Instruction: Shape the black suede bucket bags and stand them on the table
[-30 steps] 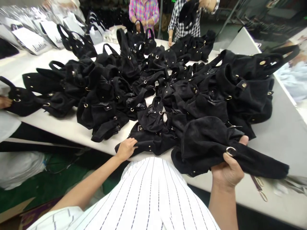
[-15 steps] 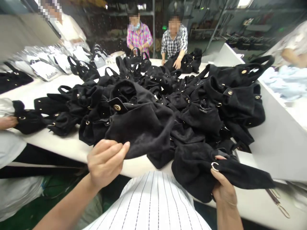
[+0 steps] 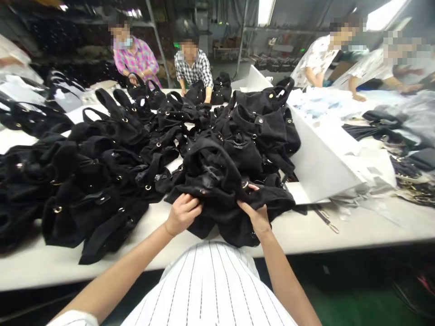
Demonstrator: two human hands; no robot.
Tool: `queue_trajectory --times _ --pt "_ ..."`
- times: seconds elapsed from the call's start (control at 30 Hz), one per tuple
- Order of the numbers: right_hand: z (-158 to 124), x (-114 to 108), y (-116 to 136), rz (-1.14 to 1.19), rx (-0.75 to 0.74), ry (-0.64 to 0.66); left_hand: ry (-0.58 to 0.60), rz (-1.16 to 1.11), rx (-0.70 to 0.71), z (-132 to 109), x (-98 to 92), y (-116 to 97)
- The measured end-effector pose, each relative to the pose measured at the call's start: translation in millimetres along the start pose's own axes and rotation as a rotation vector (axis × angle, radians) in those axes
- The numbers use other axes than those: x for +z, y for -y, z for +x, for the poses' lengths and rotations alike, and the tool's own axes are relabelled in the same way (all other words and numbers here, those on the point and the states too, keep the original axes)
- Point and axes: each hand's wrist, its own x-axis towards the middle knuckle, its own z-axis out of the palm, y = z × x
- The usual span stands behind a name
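In the head view, my left hand [image 3: 184,212] is closed on the near edge of a black handbag [image 3: 212,167]. The bag's handle loops upward and its opening faces me. My right hand [image 3: 256,216] grips a second black handbag [image 3: 272,197], its thumb close to a metal ring and one fingertip showing beyond. The two bags touch and overlap in front of my striped top, so their border is hard to make out. Behind them lies a heap of black handbags [image 3: 136,122] with gold-coloured rings and studs.
A white upright board [image 3: 319,154] divides the pale table [image 3: 299,240] on the right. Beyond it lie light blue cloth [image 3: 319,104] and dark straps [image 3: 404,172]. A strap with a metal clip [image 3: 328,219] lies nearer. Several people work around the table.
My view has turned to the right. My left hand has brought its bag rightward, against the one in my right hand. Both hands keep their hold.
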Motion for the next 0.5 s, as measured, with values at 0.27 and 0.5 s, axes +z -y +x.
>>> queue_trajectory --times 0.27,0.5 --pt "20 3 8 0.206 0.085 -0.111 -0.046 -0.487 -0.728 85 -44.1 40" --pt "15 -1 12 0.248 0.123 -0.109 -0.241 -0.959 -1.125 99 -51.2 61"
